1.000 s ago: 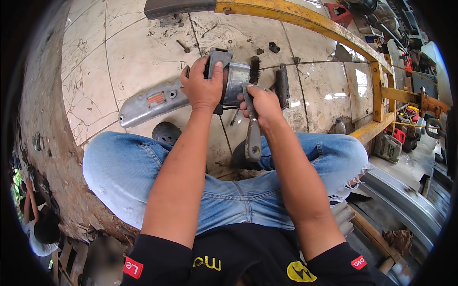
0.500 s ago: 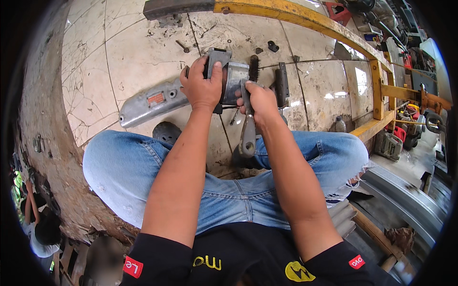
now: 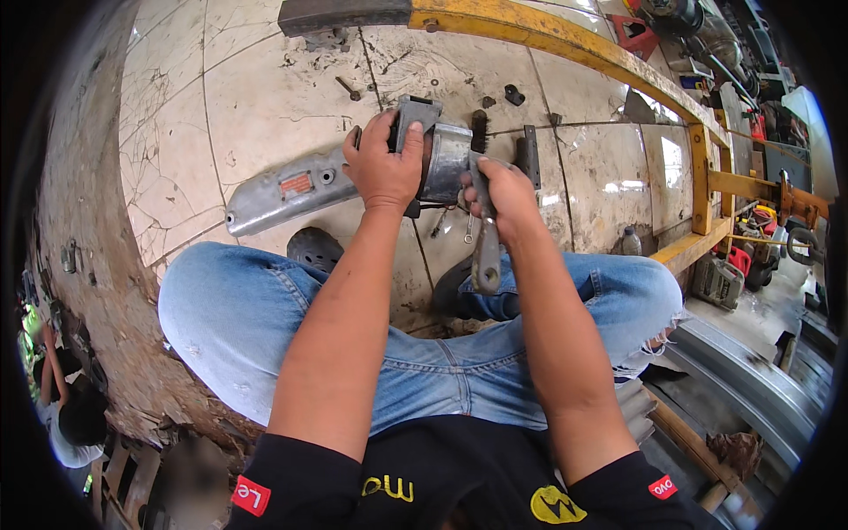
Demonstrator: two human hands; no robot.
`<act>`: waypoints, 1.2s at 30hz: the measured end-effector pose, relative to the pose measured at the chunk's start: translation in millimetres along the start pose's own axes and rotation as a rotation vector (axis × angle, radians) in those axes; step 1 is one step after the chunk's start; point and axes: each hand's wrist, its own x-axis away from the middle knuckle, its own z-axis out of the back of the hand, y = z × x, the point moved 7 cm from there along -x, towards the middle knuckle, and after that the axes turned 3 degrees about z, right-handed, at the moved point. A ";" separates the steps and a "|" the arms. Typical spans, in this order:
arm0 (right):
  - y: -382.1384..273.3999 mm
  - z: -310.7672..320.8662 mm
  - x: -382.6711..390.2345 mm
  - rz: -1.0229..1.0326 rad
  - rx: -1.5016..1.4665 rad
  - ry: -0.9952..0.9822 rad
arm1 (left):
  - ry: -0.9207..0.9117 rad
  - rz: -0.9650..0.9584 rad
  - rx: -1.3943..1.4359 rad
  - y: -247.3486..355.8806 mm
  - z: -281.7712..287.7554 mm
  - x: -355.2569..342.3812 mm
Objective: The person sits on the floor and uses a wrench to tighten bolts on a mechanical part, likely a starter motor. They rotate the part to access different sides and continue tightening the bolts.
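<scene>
A long grey cast-metal housing [image 3: 291, 196] with an orange label lies across the floor tiles in front of me. My left hand [image 3: 386, 161] grips its squared upper end [image 3: 417, 111], thumb on one side and fingers on the other. In my right hand [image 3: 505, 196] is a scraper [image 3: 487, 256], its grey handle pointing back towards me. The scraper's front end meets the right edge of the housing's open round part [image 3: 449, 159]; its blade is mostly hidden. Just beyond lies a dark-bristled brush [image 3: 479, 131].
To the right of the housing stands a dark flat metal piece [image 3: 531, 157]. Small parts, among them a bolt [image 3: 348, 88] and a black fitting [image 3: 513, 94], are scattered farther off. A yellow steel frame [image 3: 565, 46] bounds the far and right sides. A small bottle [image 3: 631, 240] stands near it.
My right hand and the scraper have shifted slightly right against the housing. A ring-ended tool now shows beside the handle. My left hand keeps its grip; the whole view has shifted a little.
</scene>
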 end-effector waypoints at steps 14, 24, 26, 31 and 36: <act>-7.6 7.6 -2.4 0.446 0.358 0.231 | 0.039 -0.016 0.006 -0.1 0.7 -2.0; -6.2 5.8 -3.8 0.466 0.408 0.305 | 0.030 -0.043 -0.008 -0.6 0.2 -1.9; -1.4 7.3 -5.7 0.488 0.419 0.318 | 0.034 -0.044 0.005 -0.9 -0.6 -0.4; -6.7 0.8 -5.2 0.426 0.391 0.276 | 0.028 -0.047 -0.003 1.1 2.2 0.7; -4.4 -5.2 -0.7 0.332 0.275 0.229 | 0.016 -0.069 -0.002 2.5 3.0 0.4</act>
